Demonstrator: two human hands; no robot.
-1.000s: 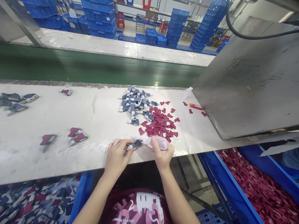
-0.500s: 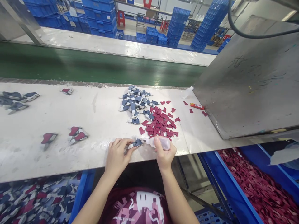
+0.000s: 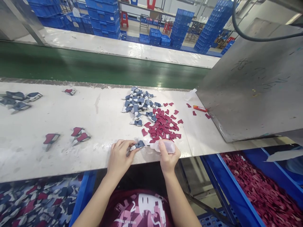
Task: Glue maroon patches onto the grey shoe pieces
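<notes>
My left hand (image 3: pixel 120 156) pinches a blue-grey and white piece (image 3: pixel 138 145) near the table's front edge. In my right hand (image 3: pixel 169 159) is a translucent squeeze bottle (image 3: pixel 167 146), lying sideways with its thin tip pointing left, a short gap from the piece. Just behind the bottle spreads a pile of dark red flat pieces (image 3: pixel 163 124). Further back sits a heap of blue-grey and white pieces (image 3: pixel 139 102). Several pieces with red tops, such as one pair (image 3: pixel 80 135), rest to the left.
A metal panel (image 3: pixel 255 85) stands at the right, with an orange tube (image 3: pixel 200 108) beside it. Behind the white table (image 3: pixel 99 126) runs a green belt (image 3: pixel 106 67). Below are a left bin of mixed pieces (image 3: pixel 40 201) and a right bin of red pieces (image 3: pixel 260 186).
The bottle in my right hand has moved slightly right, so its tip is farther from the piece. My left hand has kept its hold. The whole view has shifted a little.
</notes>
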